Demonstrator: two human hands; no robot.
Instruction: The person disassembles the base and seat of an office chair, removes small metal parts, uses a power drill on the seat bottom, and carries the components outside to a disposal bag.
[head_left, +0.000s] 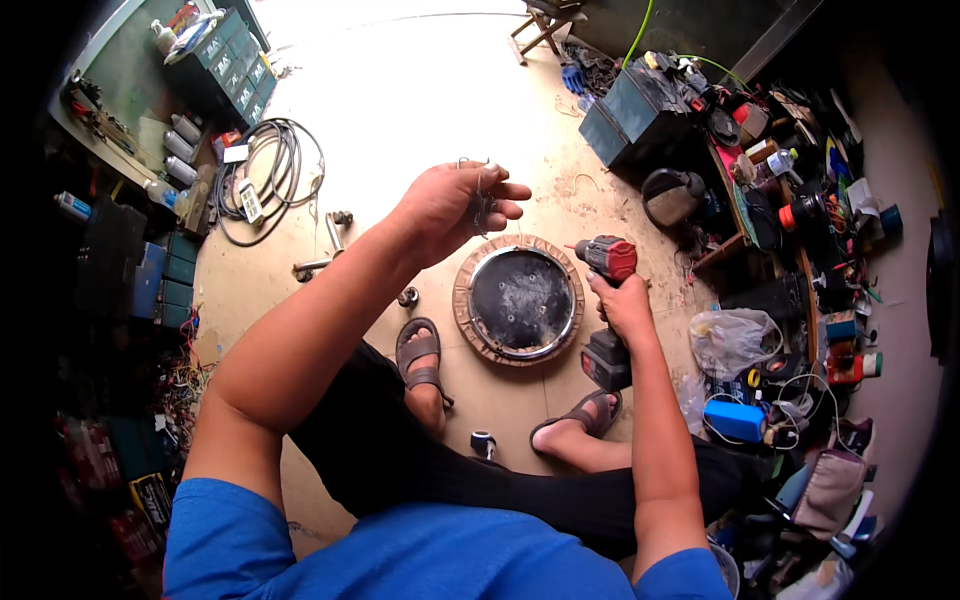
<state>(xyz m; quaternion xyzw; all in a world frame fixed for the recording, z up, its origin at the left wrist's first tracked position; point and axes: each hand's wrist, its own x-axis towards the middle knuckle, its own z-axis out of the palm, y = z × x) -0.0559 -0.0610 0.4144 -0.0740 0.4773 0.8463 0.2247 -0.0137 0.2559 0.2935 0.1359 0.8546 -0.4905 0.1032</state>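
My right hand grips a red and black cordless drill, its bit turned to the left and its dark battery pack below. Between us on the floor lies a round stool seat, underside up, with a black base plate, a shiny metal ring and gathered brown covering round the rim. My left hand is raised above the seat's far left side, palm partly turned in and fingers half curled. Thin dark wire-like strands are held in it; exactly what they are is too small to tell.
Coiled black hose and metal caster legs lie on the left. A caster stands between my sandalled feet. On the right are a dark battery box, a cluttered shelf, a clear plastic bag and a blue pack.
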